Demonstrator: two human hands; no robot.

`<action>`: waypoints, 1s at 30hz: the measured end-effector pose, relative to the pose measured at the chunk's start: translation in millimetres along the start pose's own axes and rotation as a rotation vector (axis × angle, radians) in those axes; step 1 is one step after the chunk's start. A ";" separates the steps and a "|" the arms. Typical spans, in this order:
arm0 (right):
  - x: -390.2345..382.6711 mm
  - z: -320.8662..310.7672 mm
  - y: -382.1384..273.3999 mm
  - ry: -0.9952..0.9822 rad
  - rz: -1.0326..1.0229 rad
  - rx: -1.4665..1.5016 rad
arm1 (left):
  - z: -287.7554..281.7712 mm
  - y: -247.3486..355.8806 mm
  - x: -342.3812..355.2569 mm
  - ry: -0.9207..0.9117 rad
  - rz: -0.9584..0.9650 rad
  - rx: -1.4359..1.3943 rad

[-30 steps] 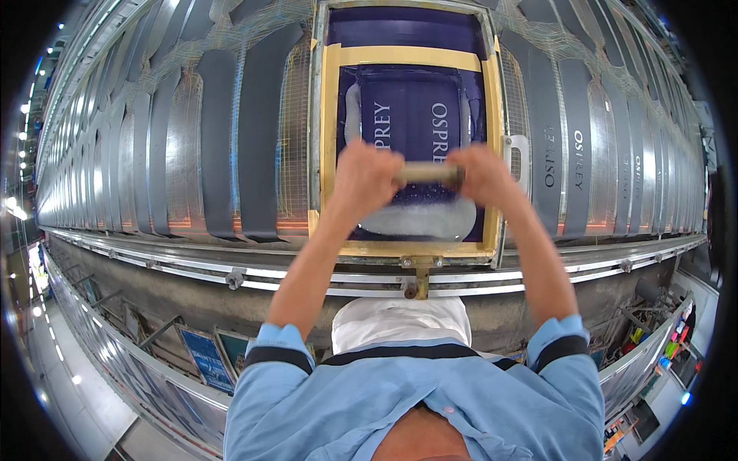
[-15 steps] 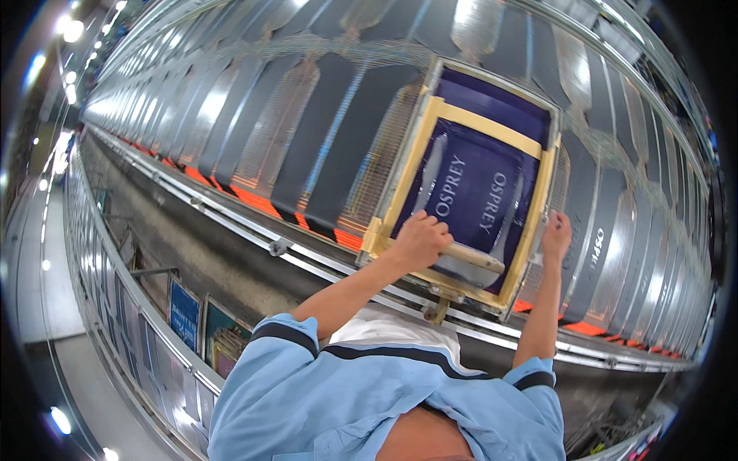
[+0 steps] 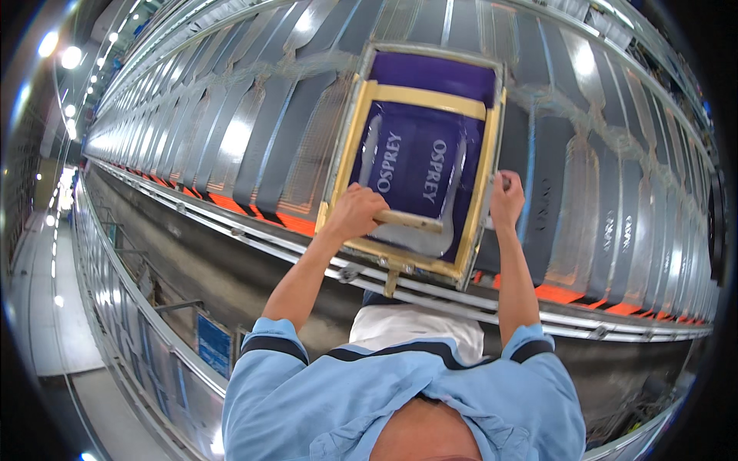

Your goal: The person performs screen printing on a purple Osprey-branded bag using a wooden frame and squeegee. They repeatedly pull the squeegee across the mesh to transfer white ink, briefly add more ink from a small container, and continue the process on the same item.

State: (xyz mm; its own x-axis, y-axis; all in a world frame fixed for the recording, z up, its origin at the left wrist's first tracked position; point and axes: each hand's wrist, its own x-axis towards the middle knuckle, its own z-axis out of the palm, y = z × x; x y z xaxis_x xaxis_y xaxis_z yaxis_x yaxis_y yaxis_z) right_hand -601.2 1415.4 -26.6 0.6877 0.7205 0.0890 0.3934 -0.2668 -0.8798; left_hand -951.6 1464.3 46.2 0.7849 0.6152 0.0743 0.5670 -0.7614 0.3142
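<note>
My left hand (image 3: 357,207) grips a wooden-handled squeegee (image 3: 413,222) over the lower part of a purple screen (image 3: 430,73) with pale lettering, a thick pale band of liquid and yellow tape. My right hand (image 3: 506,196) is closed at the right side of the screen's metal frame (image 3: 498,84), on what looks like a small handle there, largely hidden by my fingers. The frame lies on a long table (image 3: 307,146) covered with rows of dark and silvery flat pieces, some printed.
A metal rail (image 3: 231,224) runs along the table's near edge, over a trough. Below left are another metal-edged table (image 3: 161,349), a blue panel (image 3: 212,342) leaning beneath, and a pale aisle (image 3: 61,323) under a line of ceiling lights.
My right hand has left the squeegee for the frame's right side; my left keeps the squeegee. The frame has shifted left along the table, and the view has turned.
</note>
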 end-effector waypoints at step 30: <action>111.9 126.5 -168.8 -0.903 -0.393 -0.337 | -48.4 -185.0 175.6 0.040 0.082 -0.064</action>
State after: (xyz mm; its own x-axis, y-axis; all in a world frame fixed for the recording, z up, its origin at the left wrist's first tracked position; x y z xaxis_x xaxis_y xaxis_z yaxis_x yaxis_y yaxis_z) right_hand -667.8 1622.0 72.9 -0.1839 0.9693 -0.1633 0.7362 0.0258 -0.6762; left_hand -930.7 1723.1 47.0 0.8168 0.5597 0.1396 0.4828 -0.7958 0.3655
